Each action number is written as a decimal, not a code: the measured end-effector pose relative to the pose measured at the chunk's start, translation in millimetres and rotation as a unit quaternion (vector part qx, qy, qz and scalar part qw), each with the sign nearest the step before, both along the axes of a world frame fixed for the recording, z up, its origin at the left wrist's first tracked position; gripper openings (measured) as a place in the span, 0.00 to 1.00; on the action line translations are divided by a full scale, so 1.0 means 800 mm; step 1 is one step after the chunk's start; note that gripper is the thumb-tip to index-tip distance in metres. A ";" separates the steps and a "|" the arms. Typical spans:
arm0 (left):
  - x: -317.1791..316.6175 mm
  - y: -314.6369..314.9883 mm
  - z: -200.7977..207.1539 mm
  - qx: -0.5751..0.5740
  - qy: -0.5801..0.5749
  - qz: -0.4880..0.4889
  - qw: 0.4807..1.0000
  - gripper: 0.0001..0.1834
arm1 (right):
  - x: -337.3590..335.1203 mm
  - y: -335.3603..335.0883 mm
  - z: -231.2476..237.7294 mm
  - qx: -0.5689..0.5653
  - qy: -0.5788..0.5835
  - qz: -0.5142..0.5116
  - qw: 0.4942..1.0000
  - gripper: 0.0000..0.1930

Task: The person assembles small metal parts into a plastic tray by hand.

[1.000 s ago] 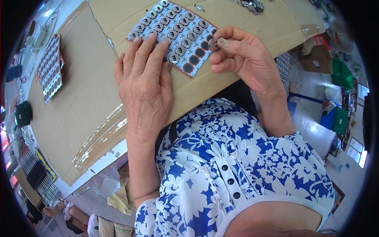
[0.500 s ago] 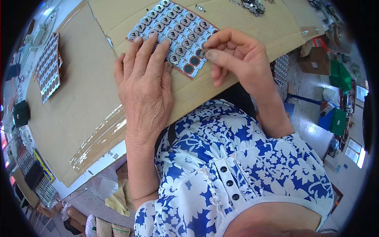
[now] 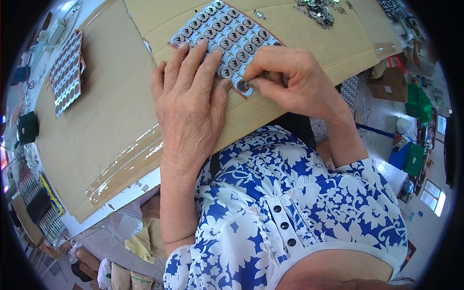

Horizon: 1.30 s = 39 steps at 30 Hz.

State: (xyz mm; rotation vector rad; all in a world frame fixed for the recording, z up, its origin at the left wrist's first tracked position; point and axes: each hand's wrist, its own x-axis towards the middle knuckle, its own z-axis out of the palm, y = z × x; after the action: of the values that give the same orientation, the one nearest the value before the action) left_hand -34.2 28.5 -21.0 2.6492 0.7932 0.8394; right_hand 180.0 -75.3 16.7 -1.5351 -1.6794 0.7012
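The left hand [image 3: 190, 104] presses flat, fingers slightly spread, on a pale-blue rectangular panel [image 3: 235, 48] of round silver metal discs [image 3: 234, 36]; the right hand [image 3: 296, 81] bunches at its near corner — grip unclear. Beneath — tan cardboard [image 3: 108, 96].

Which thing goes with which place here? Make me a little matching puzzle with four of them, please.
Things
1. left hand
2. right hand
3. stack of printed sheets
4. pile of small metal pieces

Places
A. near the picture's top edge, right of the middle
B. thumb and finger at the near corner of the disc-covered sheet
C. at the picture's left, apart from both hands
D. fingers spread across that sheet's left side

Pairs: 1-D, 2-B, 3-C, 4-A
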 end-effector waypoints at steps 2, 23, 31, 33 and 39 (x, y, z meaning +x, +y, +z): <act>0.000 -0.001 0.000 -0.003 -0.002 0.000 1.000 0.25 | 0.001 0.002 0.001 -0.012 0.005 -0.003 1.000 0.05; 0.003 -0.001 0.000 -0.004 -0.006 0.006 1.000 0.24 | -0.011 0.008 -0.003 -0.069 0.020 -0.008 0.997 0.06; 0.010 -0.004 0.002 0.003 -0.014 0.002 1.000 0.24 | -0.029 -0.010 -0.019 0.034 -0.053 -0.051 0.997 0.05; 0.010 -0.005 0.000 0.003 -0.004 0.015 1.000 0.24 | -0.037 -0.006 -0.019 0.045 -0.077 -0.069 0.994 0.06; 0.012 -0.007 0.000 0.007 -0.014 0.016 1.000 0.24 | -0.041 -0.007 -0.018 0.062 -0.135 -0.101 0.984 0.08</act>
State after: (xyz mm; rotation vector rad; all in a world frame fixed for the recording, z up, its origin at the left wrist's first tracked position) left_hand -24.9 23.2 -21.2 2.6372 0.8278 0.8904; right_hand 147.0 -80.7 2.0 -1.7396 -1.6923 0.2864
